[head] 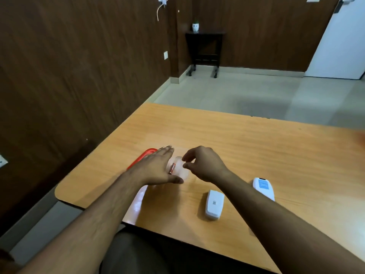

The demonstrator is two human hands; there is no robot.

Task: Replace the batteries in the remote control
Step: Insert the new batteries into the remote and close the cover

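Observation:
A small clear plastic container (180, 171) stands on the wooden table (246, 147) with a red battery (171, 168) inside it. My left hand (156, 169) lies flat and open against the container's left side, fingers stretched forward. My right hand (203, 165) hovers over the container's right edge with fingers curled and nothing visible between them. A white remote control (263, 187) lies face down to the right, partly hidden by my right forearm. Its white battery cover (214, 204) lies on the table near the front edge.
A red lid (143, 158) lies on the table behind my left hand. A clear plastic piece (136, 204) sits under my left forearm near the table's front edge. A brown wooden wall runs along the left side.

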